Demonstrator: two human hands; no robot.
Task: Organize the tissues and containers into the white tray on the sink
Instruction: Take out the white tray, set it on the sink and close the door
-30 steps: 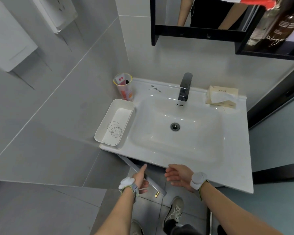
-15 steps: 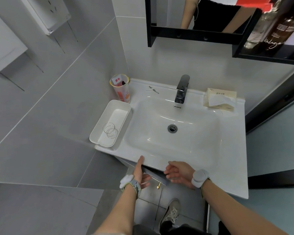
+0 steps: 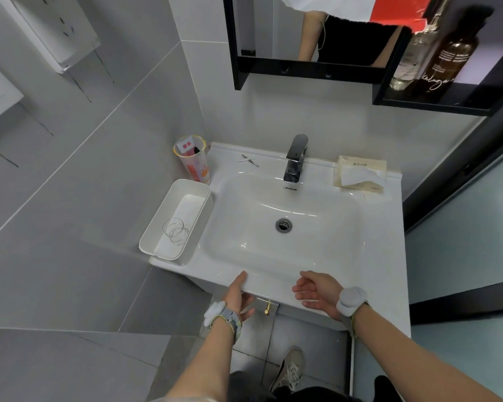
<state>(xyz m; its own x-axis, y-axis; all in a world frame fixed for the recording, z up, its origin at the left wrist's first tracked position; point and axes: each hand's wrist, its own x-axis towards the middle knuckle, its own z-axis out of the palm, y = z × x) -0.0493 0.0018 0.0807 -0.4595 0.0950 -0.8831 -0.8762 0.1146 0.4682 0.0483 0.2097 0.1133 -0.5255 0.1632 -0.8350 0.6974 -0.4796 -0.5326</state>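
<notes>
The white tray point(image 3: 204, 210) stands on the sink's left ledge with thin wire rings point(image 3: 176, 231) lying in it. Behind it a printed plastic cup point(image 3: 196, 166) stands upright in the corner. A beige tissue pack point(image 3: 360, 174) lies at the back right of the sink point(image 3: 384, 256). My left hand point(image 3: 238, 297) hangs at the sink's front edge, fingers relaxed, its thumb over the rim. Over the front ledge, my right hand point(image 3: 317, 293) is open and holds nothing.
A black faucet point(image 3: 296, 158) rises behind the basin, with small metal tweezers point(image 3: 249, 161) left of it. A black-framed mirror and a shelf with two bottles point(image 3: 436, 59) hang above. A cabinet door with a brass knob point(image 3: 267, 307) sits below the sink.
The cabinet door under the sink has swung nearly closed. Both hands rose from below the front edge to the sink's rim, and the view came closer to the sink.
</notes>
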